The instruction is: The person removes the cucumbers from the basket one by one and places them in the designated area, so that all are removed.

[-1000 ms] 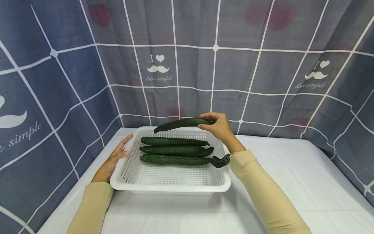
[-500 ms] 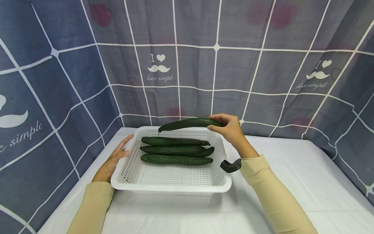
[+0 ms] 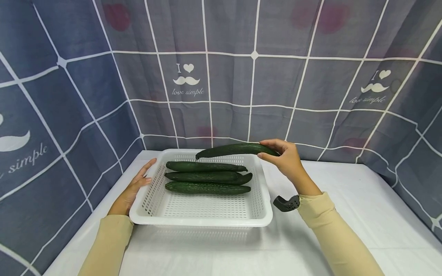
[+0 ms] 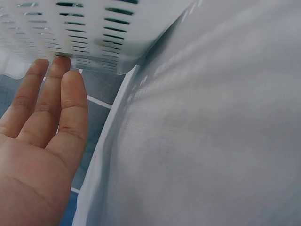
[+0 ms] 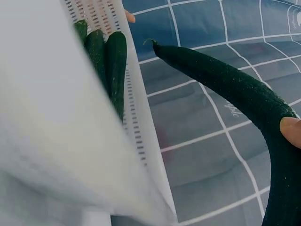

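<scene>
My right hand (image 3: 284, 159) pinches a dark green, curved cucumber (image 3: 231, 150) near its right end. That cucumber is held in the air over the far right part of a white plastic basket (image 3: 203, 221). In the right wrist view the held cucumber (image 5: 225, 84) bends down toward the thumb, its thin stem tip pointing left. Three more cucumbers (image 3: 207, 188) lie side by side across the basket. At the basket's left side rests my left hand (image 3: 134, 188). The left wrist view shows its extended fingers (image 4: 73, 103) against the slotted outer wall; the thumb is hidden there.
The basket stands on a white-covered table (image 3: 345, 214), which extends to its right and front. A blue-grey checked curtain (image 3: 228, 76) with white lines surrounds the back and sides. A black perforated camera mount (image 3: 286, 203) sits at the right wrist.
My right hand has moved right and slightly down, carrying the cucumber along. The left hand stays at the basket's left side, and the three cucumbers in the basket have not moved.
</scene>
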A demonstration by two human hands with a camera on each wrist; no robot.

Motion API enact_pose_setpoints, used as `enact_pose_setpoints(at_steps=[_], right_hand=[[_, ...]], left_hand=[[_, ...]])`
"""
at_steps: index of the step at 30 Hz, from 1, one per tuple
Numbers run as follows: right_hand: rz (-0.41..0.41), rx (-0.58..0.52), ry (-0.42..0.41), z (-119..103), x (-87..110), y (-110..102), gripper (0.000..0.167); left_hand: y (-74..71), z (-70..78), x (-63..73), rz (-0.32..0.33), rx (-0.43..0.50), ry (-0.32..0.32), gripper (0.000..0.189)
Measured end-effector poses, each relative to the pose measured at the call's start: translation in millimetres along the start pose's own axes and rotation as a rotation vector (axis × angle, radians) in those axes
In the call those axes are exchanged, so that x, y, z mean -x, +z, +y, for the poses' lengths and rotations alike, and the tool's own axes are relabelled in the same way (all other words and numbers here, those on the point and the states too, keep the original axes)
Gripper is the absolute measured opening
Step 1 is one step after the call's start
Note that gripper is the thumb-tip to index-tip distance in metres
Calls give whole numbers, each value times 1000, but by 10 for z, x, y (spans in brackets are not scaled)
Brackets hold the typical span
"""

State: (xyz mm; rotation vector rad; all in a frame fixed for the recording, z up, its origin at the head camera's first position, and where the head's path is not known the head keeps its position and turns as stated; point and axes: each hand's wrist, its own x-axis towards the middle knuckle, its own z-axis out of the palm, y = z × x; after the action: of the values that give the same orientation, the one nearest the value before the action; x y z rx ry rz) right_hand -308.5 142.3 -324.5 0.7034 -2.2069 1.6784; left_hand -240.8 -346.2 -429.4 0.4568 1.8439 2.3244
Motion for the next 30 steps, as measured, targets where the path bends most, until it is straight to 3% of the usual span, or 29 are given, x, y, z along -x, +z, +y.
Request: enact_pose_setpoints(at_steps=[8,17,30], right_hand=[[14,-40,-61,120,102,-166,37],[11,-68,-97,288,184,-357,38],[-27,-39,-163,518,278,-680,35]], left_hand=[[4,-5,-13,0,-7,-6,67],[-30,-12,7,-59,31,41,63],[-3,-10,6,-25,-13,10,66]])
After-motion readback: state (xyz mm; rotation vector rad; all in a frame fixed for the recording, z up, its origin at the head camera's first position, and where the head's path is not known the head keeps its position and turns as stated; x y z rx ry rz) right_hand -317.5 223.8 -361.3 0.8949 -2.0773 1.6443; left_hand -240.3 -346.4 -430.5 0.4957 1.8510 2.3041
